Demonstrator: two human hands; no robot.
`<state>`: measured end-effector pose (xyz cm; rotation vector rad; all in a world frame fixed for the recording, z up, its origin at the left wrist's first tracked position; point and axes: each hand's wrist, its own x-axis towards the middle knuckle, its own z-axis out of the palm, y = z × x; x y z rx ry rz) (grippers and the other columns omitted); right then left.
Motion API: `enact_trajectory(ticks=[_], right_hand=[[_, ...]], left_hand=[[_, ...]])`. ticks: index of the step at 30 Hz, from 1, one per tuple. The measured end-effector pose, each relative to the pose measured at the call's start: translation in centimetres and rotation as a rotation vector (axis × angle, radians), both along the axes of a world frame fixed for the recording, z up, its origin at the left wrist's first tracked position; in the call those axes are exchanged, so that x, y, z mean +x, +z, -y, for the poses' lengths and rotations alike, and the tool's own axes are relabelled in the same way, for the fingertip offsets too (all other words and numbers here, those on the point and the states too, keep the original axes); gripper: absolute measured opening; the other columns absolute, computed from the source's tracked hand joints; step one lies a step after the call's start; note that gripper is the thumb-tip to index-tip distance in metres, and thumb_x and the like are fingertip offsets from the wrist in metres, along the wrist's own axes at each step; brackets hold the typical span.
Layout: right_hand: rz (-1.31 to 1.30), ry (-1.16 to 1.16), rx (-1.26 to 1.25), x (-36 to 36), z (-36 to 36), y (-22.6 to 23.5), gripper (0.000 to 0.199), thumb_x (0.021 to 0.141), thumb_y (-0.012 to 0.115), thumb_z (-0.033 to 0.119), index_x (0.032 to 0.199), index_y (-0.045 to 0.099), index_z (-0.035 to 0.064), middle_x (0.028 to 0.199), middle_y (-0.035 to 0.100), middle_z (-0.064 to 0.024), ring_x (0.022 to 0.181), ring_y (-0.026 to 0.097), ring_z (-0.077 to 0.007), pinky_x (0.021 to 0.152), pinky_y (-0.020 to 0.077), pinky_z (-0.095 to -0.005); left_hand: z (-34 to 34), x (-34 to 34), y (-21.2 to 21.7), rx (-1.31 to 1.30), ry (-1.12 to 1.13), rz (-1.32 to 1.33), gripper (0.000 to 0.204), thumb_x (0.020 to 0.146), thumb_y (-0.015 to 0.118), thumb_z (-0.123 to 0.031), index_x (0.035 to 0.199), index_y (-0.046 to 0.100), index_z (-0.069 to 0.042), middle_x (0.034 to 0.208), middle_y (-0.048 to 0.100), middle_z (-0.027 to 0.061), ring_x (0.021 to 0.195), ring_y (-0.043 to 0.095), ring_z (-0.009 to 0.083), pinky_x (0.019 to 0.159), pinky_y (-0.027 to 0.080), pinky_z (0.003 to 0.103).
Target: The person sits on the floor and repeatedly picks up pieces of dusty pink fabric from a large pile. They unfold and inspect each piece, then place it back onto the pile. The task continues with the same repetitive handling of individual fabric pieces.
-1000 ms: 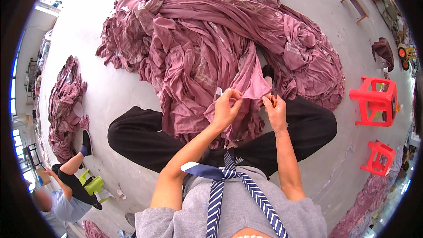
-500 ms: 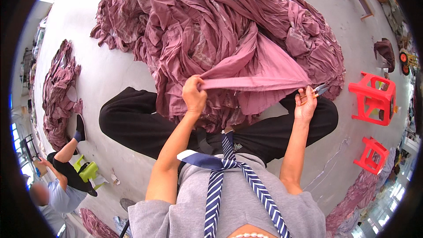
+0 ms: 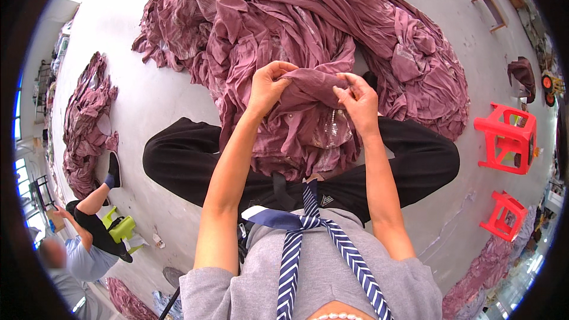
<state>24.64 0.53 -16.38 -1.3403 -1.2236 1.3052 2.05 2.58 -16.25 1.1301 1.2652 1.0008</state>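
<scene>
A mauve-pink fabric (image 3: pixel 314 86) with patterned patches is heaped over the floor, its near part lying between my crossed legs. My left hand (image 3: pixel 268 90) is closed, pinching a fold of it between thumb and fingers. On the right, my right hand (image 3: pixel 360 104) grips the same raised fold with thumb and fingertips. A short gathered span stretches between the two hands. Below it, the cloth hangs in loose folds with a shiny, sequin-like patch. The small snips from the earlier frame do not show now; the right palm is partly hidden.
Two red plastic stools (image 3: pixel 507 137) stand on the right, near a small wooden stool (image 3: pixel 491 10). Another mauve cloth heap (image 3: pixel 86 124) lies at left. Beyond it, a person (image 3: pixel 89 243) sits by a green stool (image 3: pixel 120 228). More cloth (image 3: pixel 480 266) lies lower right.
Both hands moved up and away from me, and the right came left toward the other. The wide stretched flap is now a short bunched fold. The snips in the right hand went out of sight.
</scene>
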Motion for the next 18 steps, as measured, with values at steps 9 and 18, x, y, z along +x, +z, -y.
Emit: enact_trajectory(ticks=[9,18], right_hand=[[0.545,-0.068,0.072,1.8,2.3,-8.7,0.037,0.069,0.071,0.003,0.104,0.058,0.0048,0.095,0.060,-0.0038,0.064,0.055,-0.0089,0.061,0.0460,-0.0230],[0.736,-0.015,0.371,2.0,0.0,-10.3,0.018,0.069,0.063,0.001,0.086,0.058,0.0064,0.086,0.060,-0.0095,0.079,0.061,-0.0282,0.067,0.0486,-0.0360]], left_hand=[[-1.5,-5.0,-5.4,-0.131,0.258,0.013,0.023,0.079,0.056,0.004,0.100,0.064,0.000,0.092,0.065,0.0036,0.081,0.059,0.0083,0.075,0.046,0.020],[-1.0,-1.4,-2.5,0.622,0.352,-0.984,0.022,0.071,0.063,-0.002,0.092,0.063,-0.006,0.086,0.063,0.0089,0.086,0.059,0.0270,0.077,0.046,0.034]])
